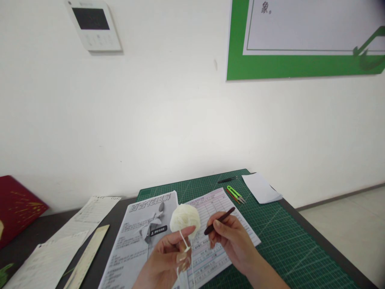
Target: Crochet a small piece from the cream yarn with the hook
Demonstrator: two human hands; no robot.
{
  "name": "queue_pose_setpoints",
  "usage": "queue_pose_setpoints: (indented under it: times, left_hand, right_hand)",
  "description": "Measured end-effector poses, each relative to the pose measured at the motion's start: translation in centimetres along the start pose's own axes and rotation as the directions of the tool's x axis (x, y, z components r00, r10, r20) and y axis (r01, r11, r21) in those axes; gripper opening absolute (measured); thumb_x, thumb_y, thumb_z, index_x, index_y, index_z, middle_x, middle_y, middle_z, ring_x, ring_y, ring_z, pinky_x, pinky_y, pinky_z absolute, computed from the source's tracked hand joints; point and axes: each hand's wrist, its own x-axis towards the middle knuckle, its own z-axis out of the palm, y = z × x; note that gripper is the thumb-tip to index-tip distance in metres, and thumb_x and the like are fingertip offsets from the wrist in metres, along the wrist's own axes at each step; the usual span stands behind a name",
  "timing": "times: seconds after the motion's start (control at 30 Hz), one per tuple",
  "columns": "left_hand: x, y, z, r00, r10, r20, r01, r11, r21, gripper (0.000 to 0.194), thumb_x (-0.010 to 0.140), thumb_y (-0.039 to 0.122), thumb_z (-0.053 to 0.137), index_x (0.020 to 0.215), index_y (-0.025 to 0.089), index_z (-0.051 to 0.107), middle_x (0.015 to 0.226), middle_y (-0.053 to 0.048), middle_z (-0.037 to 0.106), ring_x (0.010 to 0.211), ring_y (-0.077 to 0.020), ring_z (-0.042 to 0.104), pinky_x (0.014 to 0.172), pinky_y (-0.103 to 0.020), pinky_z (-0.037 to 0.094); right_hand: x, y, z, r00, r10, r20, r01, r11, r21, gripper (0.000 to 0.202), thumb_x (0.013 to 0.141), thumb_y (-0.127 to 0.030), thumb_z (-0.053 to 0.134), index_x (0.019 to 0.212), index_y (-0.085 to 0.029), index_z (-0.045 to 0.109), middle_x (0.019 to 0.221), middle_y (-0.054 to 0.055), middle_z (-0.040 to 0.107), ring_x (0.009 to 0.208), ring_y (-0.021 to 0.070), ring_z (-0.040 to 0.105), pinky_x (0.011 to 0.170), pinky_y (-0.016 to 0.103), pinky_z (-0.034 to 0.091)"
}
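Observation:
My left hand [165,257] is closed at bottom centre, with thumb and fingertips pinching a strand of cream yarn [184,239]. Its index finger stretches out to the right and the strand runs over it, with loose lengths hanging below. Just behind the fingers, a ball of cream yarn [184,216] rests on the printed sheets. To the right, my right hand [233,239] grips a dark brown crochet hook [224,217] like a pen, its lower end pointing left toward the yarn. A small gap separates hook and strand.
Under the hands lie a flower-pattern sheet [129,237] and a printed table sheet [210,261] on a green cutting mat [279,241]. Green thread snips [234,193], tweezers [227,180] and white paper [261,188] lie farther back. A ruler [87,257] is at left.

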Motion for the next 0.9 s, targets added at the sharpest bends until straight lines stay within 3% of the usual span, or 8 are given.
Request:
queue_pose_setpoints:
  times: [0.13,0.23,0.43,0.57,0.77,0.9]
  left_hand:
    - [0.2,-1.0,-0.1,0.976,0.184,-0.12,-0.154,0.963,0.223,0.044,0.052,0.014,0.078,0.096,0.02,0.072,0.056,0.001,0.056,0.056,-0.0123,0.048,0.06,-0.027,0.036]
    - [0.5,-1.9,0.1,0.959,0.244,-0.146,-0.196,0.938,0.285,0.045,0.054,0.017,0.078,0.098,0.024,0.071,0.06,-0.001,0.06,0.064,-0.016,0.053,0.067,-0.03,0.039]
    - [0.7,-2.2,0.8,0.96,0.249,-0.129,-0.216,0.95,0.225,0.048,0.055,0.017,0.078,0.101,0.028,0.069,0.063,-0.001,0.065,0.065,-0.0161,0.053,0.07,-0.03,0.04]
    - [0.9,-2.3,0.6,0.962,0.227,-0.154,-0.191,0.957,0.218,0.051,0.054,0.017,0.078,0.102,0.028,0.069,0.065,-0.001,0.063,0.065,-0.016,0.051,0.067,-0.029,0.039]
    - [1.3,-2.5,0.4,0.964,0.236,-0.124,-0.209,0.958,0.198,0.04,0.051,0.019,0.079,0.09,0.023,0.074,0.05,0.002,0.054,0.052,-0.0106,0.042,0.058,-0.025,0.033]
    - [1.1,-2.3,1.0,0.972,0.211,-0.103,-0.192,0.967,0.166,0.046,0.053,0.018,0.078,0.097,0.026,0.071,0.05,0.004,0.051,0.051,-0.0091,0.039,0.055,-0.024,0.032]
  right_hand:
    - [0.1,0.9,0.2,0.988,0.148,-0.052,-0.143,0.986,0.09,0.019,0.069,-0.027,0.073,0.071,-0.008,0.069,0.049,0.002,0.065,0.037,0.0065,0.055,0.041,0.017,0.05]
    - [0.2,1.5,0.3,0.983,0.168,-0.072,-0.161,0.982,0.093,0.02,0.068,-0.026,0.074,0.073,-0.008,0.069,0.053,0.003,0.067,0.04,0.0067,0.057,0.043,0.017,0.052]
    - [0.1,2.1,0.7,0.993,0.074,-0.093,-0.07,0.997,0.037,0.021,0.067,-0.028,0.075,0.072,-0.008,0.069,0.054,0.004,0.067,0.041,0.0067,0.057,0.043,0.017,0.051]
    - [0.1,2.3,0.6,0.987,0.127,-0.098,-0.12,0.99,0.073,0.023,0.066,-0.029,0.076,0.071,-0.008,0.068,0.053,0.003,0.067,0.04,0.0068,0.057,0.042,0.017,0.052]
    - [0.5,2.3,0.2,0.983,0.134,-0.127,-0.119,0.986,0.117,0.025,0.064,-0.028,0.077,0.072,-0.006,0.068,0.053,0.004,0.068,0.04,0.0066,0.057,0.041,0.017,0.053]
    - [0.6,2.2,0.3,0.981,0.149,-0.125,-0.135,0.984,0.116,0.024,0.064,-0.028,0.077,0.071,-0.007,0.068,0.052,0.004,0.067,0.039,0.0068,0.057,0.04,0.017,0.053]
